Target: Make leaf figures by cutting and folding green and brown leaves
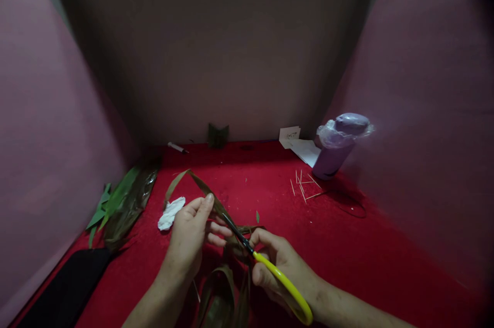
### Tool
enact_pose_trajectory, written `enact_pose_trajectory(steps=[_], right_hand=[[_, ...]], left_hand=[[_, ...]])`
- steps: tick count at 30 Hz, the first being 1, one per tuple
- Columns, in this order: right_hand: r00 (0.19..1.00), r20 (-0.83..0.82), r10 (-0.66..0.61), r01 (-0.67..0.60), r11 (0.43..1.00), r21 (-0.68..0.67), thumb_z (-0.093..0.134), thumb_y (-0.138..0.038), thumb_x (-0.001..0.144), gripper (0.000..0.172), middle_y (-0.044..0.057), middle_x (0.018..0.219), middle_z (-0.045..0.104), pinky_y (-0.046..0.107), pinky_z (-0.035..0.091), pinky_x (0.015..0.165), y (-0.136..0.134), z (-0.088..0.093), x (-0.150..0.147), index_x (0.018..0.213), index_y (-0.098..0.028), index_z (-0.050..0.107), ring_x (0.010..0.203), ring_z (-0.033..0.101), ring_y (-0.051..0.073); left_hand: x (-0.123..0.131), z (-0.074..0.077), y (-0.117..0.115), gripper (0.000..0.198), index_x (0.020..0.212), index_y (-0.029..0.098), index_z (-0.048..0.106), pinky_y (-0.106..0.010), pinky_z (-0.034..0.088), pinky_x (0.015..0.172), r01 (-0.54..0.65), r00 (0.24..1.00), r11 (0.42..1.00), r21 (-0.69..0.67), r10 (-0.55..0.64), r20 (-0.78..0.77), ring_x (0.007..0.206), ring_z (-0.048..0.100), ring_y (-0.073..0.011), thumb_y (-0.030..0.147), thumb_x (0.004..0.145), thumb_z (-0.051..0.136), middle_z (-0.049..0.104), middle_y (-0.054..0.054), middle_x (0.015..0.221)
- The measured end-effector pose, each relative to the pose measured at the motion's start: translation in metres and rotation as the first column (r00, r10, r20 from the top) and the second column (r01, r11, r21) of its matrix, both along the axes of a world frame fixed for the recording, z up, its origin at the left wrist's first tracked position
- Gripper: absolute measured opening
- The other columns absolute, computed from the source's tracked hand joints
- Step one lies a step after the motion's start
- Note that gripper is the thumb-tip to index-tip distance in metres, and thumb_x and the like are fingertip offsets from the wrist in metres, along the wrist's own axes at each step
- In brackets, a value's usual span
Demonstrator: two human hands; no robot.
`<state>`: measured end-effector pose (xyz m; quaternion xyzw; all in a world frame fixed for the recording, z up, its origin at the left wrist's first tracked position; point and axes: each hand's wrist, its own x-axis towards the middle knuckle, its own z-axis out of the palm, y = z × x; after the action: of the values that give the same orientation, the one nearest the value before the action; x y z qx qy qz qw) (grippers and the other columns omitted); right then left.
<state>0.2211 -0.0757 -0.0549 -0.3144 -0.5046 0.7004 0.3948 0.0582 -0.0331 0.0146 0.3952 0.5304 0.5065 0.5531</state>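
Observation:
Between thumb and fingers, my left hand (191, 232) pinches a long brownish-green leaf strip (203, 186), whose far end arches up and bends over to the left. My right hand (280, 266) grips a pair of scissors (283, 281) with yellow handles and dark blades. The blades point up and left, and their tips lie against the strip just right of my left fingers. Whether the blades are parted I cannot tell. More brownish leaves (222, 292) hang or lie below both hands, partly hidden by them. A crumpled white tissue (171, 213) rests left of my left hand.
Green leaves and a bagged leaf bundle (129, 209) lie at left, above a black flat object (67, 287). Several toothpicks (302, 184) lie at right near a purple container (334, 155) with plastic wrap. White papers (304, 150), a syringe (177, 148) and a folded leaf piece (218, 135) sit at the back.

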Motion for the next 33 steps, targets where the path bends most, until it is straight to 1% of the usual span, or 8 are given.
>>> enact_pose_trajectory(steps=[4, 8, 12, 17, 21, 23, 28, 33], right_hand=[[1.000, -0.013, -0.011, 0.011, 0.999, -0.033, 0.074, -0.056, 0.055, 0.054, -0.011, 0.047, 0.040, 0.018, 0.024, 0.039, 0.000, -0.001, -0.002, 0.083, -0.022, 0.044, 0.035, 0.033, 0.004], [1.000, -0.002, -0.004, 0.004, 0.999, -0.044, 0.073, -0.057, 0.056, 0.053, -0.011, 0.047, 0.040, 0.016, 0.021, 0.035, -0.001, 0.006, -0.002, 0.080, -0.022, 0.042, 0.033, 0.031, 0.003], [1.000, -0.004, 0.008, -0.008, 1.000, 0.021, 0.068, -0.060, 0.062, 0.051, -0.010, 0.051, 0.038, 0.015, 0.018, 0.033, -0.002, 0.013, -0.001, 0.081, -0.020, 0.041, 0.035, 0.027, 0.002], [0.999, 0.047, 0.008, -0.014, 0.992, 0.122, 0.062, -0.063, 0.067, 0.052, -0.009, 0.054, 0.034, 0.017, 0.017, 0.039, -0.003, 0.012, 0.001, 0.087, -0.019, 0.043, 0.044, 0.023, 0.004], [0.997, 0.080, 0.015, -0.026, 0.991, 0.129, 0.060, -0.065, 0.067, 0.055, -0.008, 0.058, 0.035, 0.017, 0.016, 0.040, -0.004, 0.012, 0.003, 0.091, -0.019, 0.043, 0.045, 0.022, 0.004], [0.995, 0.101, 0.026, -0.038, 0.992, 0.119, 0.059, -0.066, 0.067, 0.055, -0.008, 0.058, 0.037, 0.017, 0.018, 0.040, -0.004, 0.012, 0.004, 0.091, -0.019, 0.043, 0.044, 0.024, 0.004], [0.990, 0.134, -0.047, 0.032, 0.993, 0.114, 0.061, -0.066, 0.064, 0.057, -0.005, 0.060, 0.045, 0.019, 0.029, 0.045, -0.003, 0.010, 0.004, 0.091, -0.019, 0.048, 0.047, 0.037, 0.006], [0.998, 0.061, -0.024, 0.022, 0.999, 0.029, 0.067, -0.062, 0.060, 0.058, -0.005, 0.057, 0.049, 0.019, 0.033, 0.045, -0.001, 0.004, 0.002, 0.093, -0.019, 0.049, 0.043, 0.041, 0.006]], left_hand=[[-0.001, 0.000, 0.000, 0.025, 0.067, 0.015, 0.052, -0.020, 0.045, 0.030, -0.003, 1.000, 1.000, -0.008, 0.003, 0.019, 0.039, 0.061, -0.0152, 0.038, 0.074, 0.058, 0.061, 0.000, 0.051], [-0.001, 0.001, 0.000, 0.023, 0.066, 0.015, 0.051, -0.020, 0.045, 0.030, 0.003, 1.000, 1.000, -0.013, -0.003, 0.016, 0.038, 0.061, -0.0151, 0.036, 0.074, 0.058, 0.060, 0.001, 0.049], [-0.002, 0.000, 0.001, 0.022, 0.065, 0.016, 0.050, -0.020, 0.045, 0.030, 0.003, 1.000, 1.000, -0.006, -0.003, 0.026, 0.038, 0.060, -0.0144, 0.034, 0.073, 0.060, 0.059, 0.003, 0.050], [-0.001, -0.001, 0.000, 0.023, 0.065, 0.017, 0.050, -0.020, 0.045, 0.030, 0.011, 1.000, 1.000, 0.003, -0.011, 0.025, 0.037, 0.059, -0.0138, 0.035, 0.073, 0.060, 0.056, 0.005, 0.050], [-0.001, -0.003, 0.000, 0.024, 0.064, 0.017, 0.049, -0.021, 0.046, 0.031, 0.022, 1.000, 1.000, 0.007, -0.022, 0.003, 0.038, 0.059, -0.0139, 0.036, 0.074, 0.060, 0.054, 0.006, 0.048], [0.000, -0.003, 0.000, 0.024, 0.065, 0.017, 0.049, -0.021, 0.046, 0.031, 0.030, 1.000, 1.000, 0.004, -0.030, 0.003, 0.039, 0.060, -0.0145, 0.037, 0.074, 0.059, 0.055, 0.005, 0.048], [0.001, -0.002, 0.000, 0.025, 0.065, 0.016, 0.050, -0.022, 0.047, 0.032, 0.054, 0.998, 0.998, -0.017, -0.054, 0.020, 0.039, 0.060, -0.0147, 0.037, 0.073, 0.060, 0.059, 0.003, 0.050], [0.001, -0.003, -0.001, 0.025, 0.066, 0.016, 0.052, -0.021, 0.046, 0.032, 0.070, 0.997, 0.998, -0.010, -0.070, 0.026, 0.041, 0.061, -0.0153, 0.038, 0.073, 0.060, 0.060, 0.001, 0.051]])
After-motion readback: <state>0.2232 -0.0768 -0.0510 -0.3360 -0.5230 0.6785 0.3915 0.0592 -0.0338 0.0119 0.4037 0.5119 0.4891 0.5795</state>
